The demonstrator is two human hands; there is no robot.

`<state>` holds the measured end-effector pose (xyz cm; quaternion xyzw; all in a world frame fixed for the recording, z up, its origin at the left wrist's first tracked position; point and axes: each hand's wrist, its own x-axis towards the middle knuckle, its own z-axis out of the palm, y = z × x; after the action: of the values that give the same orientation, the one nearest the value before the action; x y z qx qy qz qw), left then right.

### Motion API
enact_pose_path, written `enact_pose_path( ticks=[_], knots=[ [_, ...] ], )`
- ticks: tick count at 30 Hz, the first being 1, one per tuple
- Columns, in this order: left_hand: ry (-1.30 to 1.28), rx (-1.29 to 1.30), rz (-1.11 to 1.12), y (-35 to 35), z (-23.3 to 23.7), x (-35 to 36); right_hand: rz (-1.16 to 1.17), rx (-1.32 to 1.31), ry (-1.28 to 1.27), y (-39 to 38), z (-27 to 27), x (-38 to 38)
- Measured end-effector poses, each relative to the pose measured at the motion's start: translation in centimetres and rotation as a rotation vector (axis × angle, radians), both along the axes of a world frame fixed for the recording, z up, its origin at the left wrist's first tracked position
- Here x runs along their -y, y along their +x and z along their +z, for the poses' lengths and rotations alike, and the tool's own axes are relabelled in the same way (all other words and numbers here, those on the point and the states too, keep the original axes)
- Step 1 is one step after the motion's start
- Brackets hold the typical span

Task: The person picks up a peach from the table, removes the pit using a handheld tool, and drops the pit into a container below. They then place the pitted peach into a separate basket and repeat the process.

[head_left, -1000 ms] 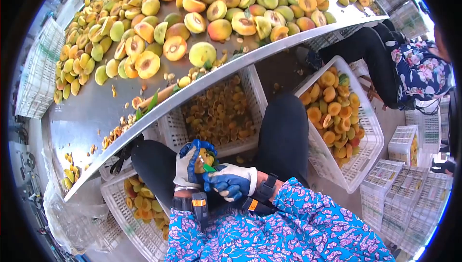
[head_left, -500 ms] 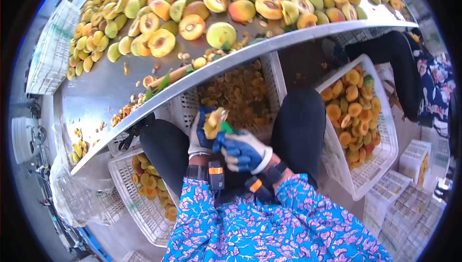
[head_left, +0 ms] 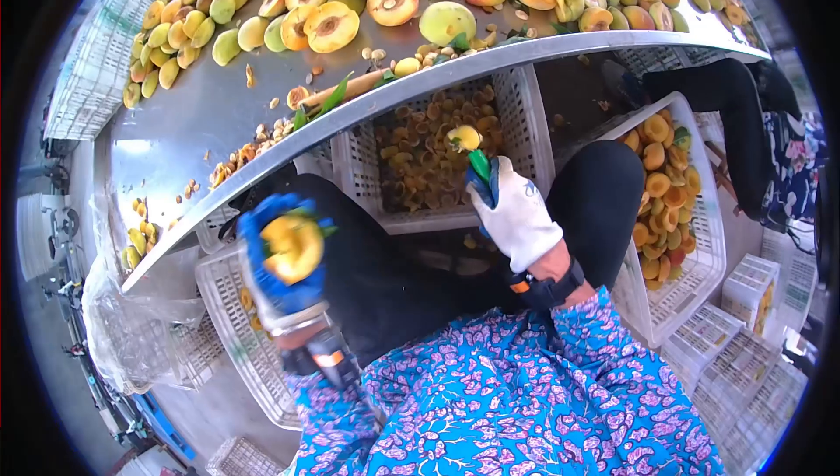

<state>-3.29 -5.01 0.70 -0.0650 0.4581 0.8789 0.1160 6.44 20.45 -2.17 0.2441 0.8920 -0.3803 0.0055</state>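
My left hand (head_left: 278,290), in a blue-and-white glove and slightly blurred, holds a hollowed yellow peach half (head_left: 295,250) with its cut side up, over the left crate's edge. Gloved the same way, my right hand (head_left: 518,220) is wrapped round the green handle (head_left: 479,164) of a small pitting tool. A scooped-out piece of peach (head_left: 464,137) sits at the tool's tip; the blade itself is hidden. Below that tip stands a white crate (head_left: 357,180) of scooped-out peach pieces (head_left: 418,161).
A metal table (head_left: 201,130) with a raised rim bears many halved peaches (head_left: 332,27) and loose pits. At the right, a white crate (head_left: 700,288) holds pitted halves; another crate (head_left: 262,388) stands at the left. A person's dark-trousered leg (head_left: 704,95) shows at the right.
My hands, together before, have parted. The left has swung left with the peach half, toward the left crate. The right has moved right and up over the middle crate with the tool.
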Motion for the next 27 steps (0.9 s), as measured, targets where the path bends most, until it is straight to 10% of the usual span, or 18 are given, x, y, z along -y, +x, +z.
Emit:
enact_pose_path(
  ticks=[3,8,16,21,27],
  knots=[
    [-0.256,-0.112,0.110,0.9,-0.5,8.5,0.296,0.438,0.303,1.9,-4.4,0.3],
    [-0.200,0.319,0.308,4.6,-5.4,19.6,0.149,0.156,0.304,-0.5,0.0,1.0],
    [-0.303,0.481,0.418,10.5,-13.0,25.2,0.342,0.446,0.107,-3.7,-1.3,1.8],
    [-0.246,0.634,0.446,13.7,-18.3,29.2,0.555,0.513,0.260,-9.3,-9.9,1.4],
    [-0.789,0.614,0.570,14.4,-19.9,28.1,0.706,0.258,0.091,-10.9,-25.1,3.1]
  ],
)
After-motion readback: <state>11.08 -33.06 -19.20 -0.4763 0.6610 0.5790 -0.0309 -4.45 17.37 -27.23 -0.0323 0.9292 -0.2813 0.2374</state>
